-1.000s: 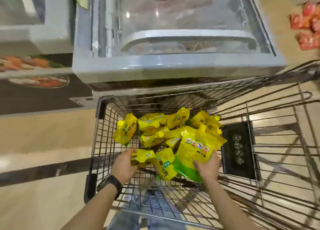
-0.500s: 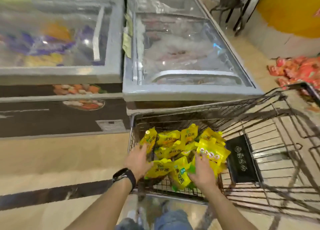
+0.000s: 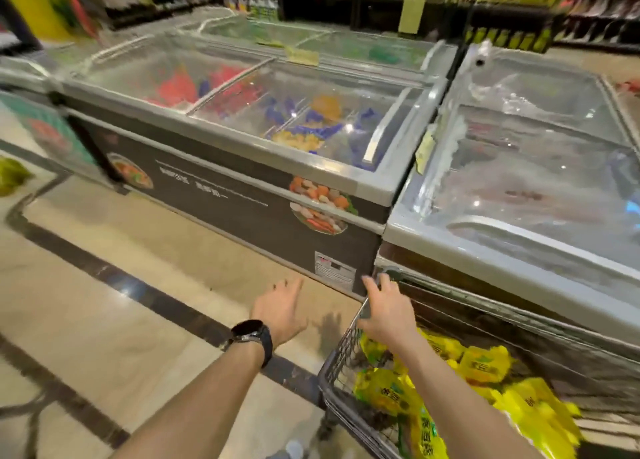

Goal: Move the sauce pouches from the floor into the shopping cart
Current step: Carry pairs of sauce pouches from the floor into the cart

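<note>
Both hands empty, left hand and right hand spread; soft, slippery sauce pouches probably grip best by the edge.

Readable markings: none fully legible.
The chest freezer carries a line of pale characters on its dark front panel and a white rating sticker near its right corner; both are too blurred to read. The yellow sauce pouches in the shopping cart bear dark printed characters, also illegible.
</note>
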A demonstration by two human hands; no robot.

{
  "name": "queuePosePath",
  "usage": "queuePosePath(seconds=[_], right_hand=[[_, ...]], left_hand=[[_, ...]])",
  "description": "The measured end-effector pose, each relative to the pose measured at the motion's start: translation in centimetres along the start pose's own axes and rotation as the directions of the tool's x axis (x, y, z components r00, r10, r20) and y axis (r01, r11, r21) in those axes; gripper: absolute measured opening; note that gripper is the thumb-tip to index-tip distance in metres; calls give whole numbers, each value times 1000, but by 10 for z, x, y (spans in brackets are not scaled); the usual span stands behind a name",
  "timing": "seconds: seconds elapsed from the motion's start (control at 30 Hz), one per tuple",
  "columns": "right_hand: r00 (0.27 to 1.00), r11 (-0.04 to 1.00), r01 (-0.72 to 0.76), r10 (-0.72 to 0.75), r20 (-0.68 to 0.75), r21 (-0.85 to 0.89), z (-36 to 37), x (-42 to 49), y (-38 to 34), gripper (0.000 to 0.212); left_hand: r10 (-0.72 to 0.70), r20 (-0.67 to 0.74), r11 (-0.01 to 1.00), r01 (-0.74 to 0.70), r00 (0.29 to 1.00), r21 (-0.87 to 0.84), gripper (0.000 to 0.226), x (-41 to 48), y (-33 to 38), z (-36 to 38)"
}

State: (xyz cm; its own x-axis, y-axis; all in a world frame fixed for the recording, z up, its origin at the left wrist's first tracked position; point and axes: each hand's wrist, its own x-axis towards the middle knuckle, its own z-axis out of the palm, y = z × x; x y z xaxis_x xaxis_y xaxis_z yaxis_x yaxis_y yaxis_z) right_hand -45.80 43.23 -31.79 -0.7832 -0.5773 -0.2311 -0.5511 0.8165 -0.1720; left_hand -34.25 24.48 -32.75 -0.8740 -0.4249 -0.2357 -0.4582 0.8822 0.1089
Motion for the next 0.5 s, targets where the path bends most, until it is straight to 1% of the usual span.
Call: queuePosePath(seconds=[0.13, 0.23, 0.3, 0.37, 0.5], right_hand=[[994, 994, 105, -104, 14, -44, -13, 13, -14, 84], [974, 973, 224, -222, 29, -51, -22, 23, -45, 86], [948, 947, 318, -316, 44, -50, -29, 30, -79, 84], [910, 909, 413, -410, 56, -63, -39, 33, -121, 82], [799, 793, 601, -596, 77, -96, -61, 24, -217, 75]], left_hand=[[-143, 1, 990, 143, 990, 18, 77, -21, -18, -8], [-283, -57, 959, 283, 958, -7, 75, -47, -46, -26], [-388, -122, 922, 388, 914, -24, 74, -70, -73, -44], [-488, -173, 871, 489, 855, -40, 74, -100, -105, -63], [-649, -240, 754, 652, 722, -80, 73, -170, -170, -93]])
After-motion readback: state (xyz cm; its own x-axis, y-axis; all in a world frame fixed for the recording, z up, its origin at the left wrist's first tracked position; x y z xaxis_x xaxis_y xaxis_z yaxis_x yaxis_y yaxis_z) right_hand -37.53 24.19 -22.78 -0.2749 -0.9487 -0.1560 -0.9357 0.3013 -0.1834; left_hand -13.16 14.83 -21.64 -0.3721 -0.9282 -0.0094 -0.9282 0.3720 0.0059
